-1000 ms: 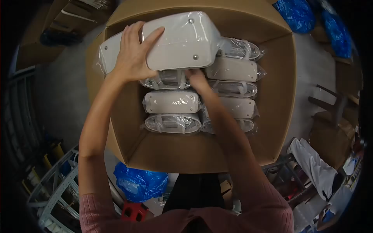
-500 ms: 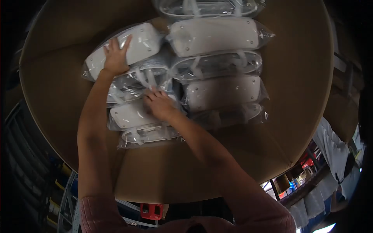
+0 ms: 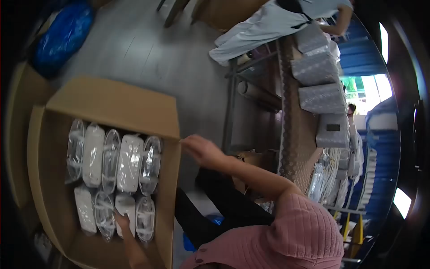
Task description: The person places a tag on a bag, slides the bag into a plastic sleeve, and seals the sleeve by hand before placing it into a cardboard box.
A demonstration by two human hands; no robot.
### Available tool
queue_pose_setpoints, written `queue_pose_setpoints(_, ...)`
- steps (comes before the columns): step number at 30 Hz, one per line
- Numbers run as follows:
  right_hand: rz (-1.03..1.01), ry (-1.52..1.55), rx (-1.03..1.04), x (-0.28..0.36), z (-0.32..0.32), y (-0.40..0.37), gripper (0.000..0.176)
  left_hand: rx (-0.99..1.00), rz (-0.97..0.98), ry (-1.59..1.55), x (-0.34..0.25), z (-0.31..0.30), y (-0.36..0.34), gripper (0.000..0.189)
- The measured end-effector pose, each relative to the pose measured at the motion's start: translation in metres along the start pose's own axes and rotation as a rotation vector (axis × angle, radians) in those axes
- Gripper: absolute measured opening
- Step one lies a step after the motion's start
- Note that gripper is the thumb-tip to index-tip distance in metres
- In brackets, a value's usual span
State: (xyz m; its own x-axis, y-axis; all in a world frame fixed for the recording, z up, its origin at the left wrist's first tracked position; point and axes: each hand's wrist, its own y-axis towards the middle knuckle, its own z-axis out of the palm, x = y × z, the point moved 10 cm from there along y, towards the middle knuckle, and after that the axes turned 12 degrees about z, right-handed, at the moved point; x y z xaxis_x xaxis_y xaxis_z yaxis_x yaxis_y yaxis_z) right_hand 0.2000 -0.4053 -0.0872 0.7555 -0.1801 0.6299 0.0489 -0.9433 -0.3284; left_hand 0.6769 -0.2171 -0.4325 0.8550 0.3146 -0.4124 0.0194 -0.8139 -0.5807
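Clear-wrapped white handbags, such as one white bag (image 3: 130, 163), stand in two rows inside a large cardboard carton (image 3: 168, 188). White bases alternate with see-through sides showing handles and pale rims. My left hand (image 3: 122, 222) reaches into the carton and rests on a wrapped bag (image 3: 126, 204) in the near row, its fingers looking spread. At the carton's right corner my right hand (image 3: 202, 151) is closed on the cardboard edge, beside a raised flap (image 3: 116, 105).
A long table (image 3: 293, 121) on the right carries several wrapped packages (image 3: 322, 98). Behind it a person in white trousers (image 3: 260, 29) leans over. A blue plastic bundle (image 3: 65, 38) lies at the upper left. Another cardboard piece (image 3: 20, 130) stands left of the carton.
My view has swung round and drawn back, bringing the floor and table into sight. My right hand has left the bags for the carton's edge. My left hand now touches a near-row bag.
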Motion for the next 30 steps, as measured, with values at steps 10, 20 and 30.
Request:
queue_pose_setpoints(10,0.616,-0.726,-1.307,-0.213,-0.555,-0.236,0.032,-0.387,0.893,-0.195,-0.565,-0.134,-0.066,0.034)
queue_pose_setpoints(20,0.266,-0.562,-0.799,-0.175,-0.485,-0.371,0.007,-0.455,2.187,0.331,-1.21,-0.07,-0.262,0.061)
queue_pose_setpoints(30,0.704,-0.401,-0.909,-0.094,-0.353,-0.584,0.01,0.248,2.089,0.393,-1.24,0.024,-0.293,0.023)
